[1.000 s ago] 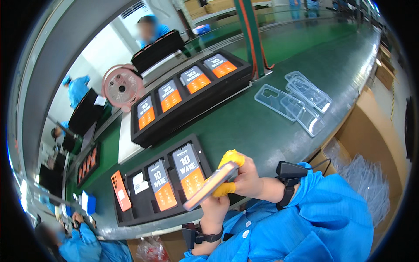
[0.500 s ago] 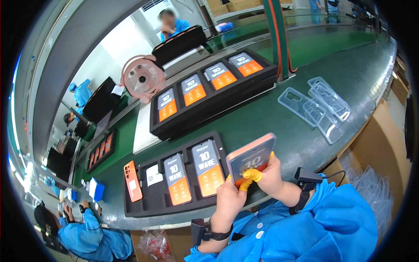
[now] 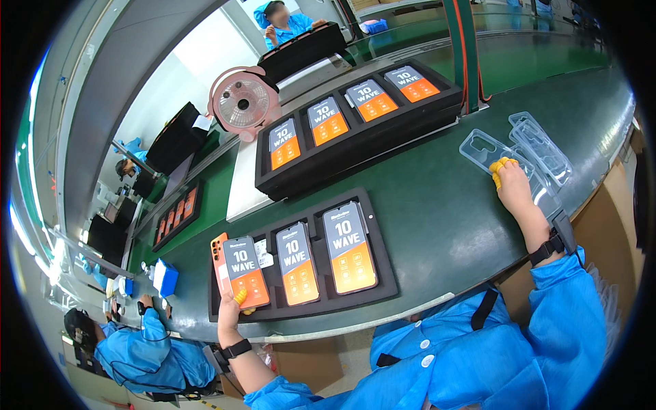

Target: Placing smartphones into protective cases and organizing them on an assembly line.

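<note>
My left hand (image 3: 234,309), with yellow finger cots, grips the lower edge of a smartphone (image 3: 247,275) with a grey-and-orange printed front. That phone lies over the left part of a black foam tray (image 3: 383,263), overlapping an orange phone (image 3: 219,254) that lies back up. Two more phones, a middle one (image 3: 296,265) and a right one (image 3: 349,247), rest in the tray's slots. Over to the right, my right hand (image 3: 511,186), also in yellow finger cots, has its fingers closed on a clear phone case (image 3: 481,148). Its fingertips hide part of the case.
More clear cases (image 3: 547,154) lie beside it. Behind the tray, a stack of black trays (image 3: 362,154) holds several phones. A pink fan (image 3: 244,102) and a green post (image 3: 466,61) stand farther back. A co-worker (image 3: 150,348) sits at left near a blue box (image 3: 165,278).
The phone held in both hands has moved left to the tray, in my left hand. My right hand has let go of it and reached right to the clear cases.
</note>
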`<state>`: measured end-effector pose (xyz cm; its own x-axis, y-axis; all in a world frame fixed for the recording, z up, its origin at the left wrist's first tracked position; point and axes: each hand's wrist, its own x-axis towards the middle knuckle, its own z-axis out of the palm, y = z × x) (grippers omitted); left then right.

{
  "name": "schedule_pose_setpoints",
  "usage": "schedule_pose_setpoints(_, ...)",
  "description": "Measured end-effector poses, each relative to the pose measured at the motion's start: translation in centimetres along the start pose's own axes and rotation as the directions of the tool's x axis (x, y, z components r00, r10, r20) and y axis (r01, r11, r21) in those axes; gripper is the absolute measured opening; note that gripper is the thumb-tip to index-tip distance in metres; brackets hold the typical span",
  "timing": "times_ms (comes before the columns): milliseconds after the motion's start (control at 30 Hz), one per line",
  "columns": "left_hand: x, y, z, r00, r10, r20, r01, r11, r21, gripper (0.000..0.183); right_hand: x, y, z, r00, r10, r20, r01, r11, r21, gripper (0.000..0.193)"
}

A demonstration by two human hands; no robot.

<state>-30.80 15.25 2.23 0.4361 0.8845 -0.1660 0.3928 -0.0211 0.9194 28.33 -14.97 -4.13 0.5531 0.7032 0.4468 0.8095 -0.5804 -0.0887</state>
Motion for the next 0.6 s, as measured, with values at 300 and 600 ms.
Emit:
schedule_pose_setpoints(300,0.8,1.6,-0.2,0.837,0.355,-0.416,0.265,0.403,0.876,0.029,-0.7,-4.2,-8.0,0.949,-0.31,-0.056,0.298,0.825,0.48,0.014)
schedule_pose_setpoints(600,7.1,-1.8,-4.2,0.837,-0.084,-0.541,0.264,0.928,0.264,0.047,-5.2,-7.1,-5.3,0.907,-0.407,0.104,0.283,0.776,0.563,0.026)
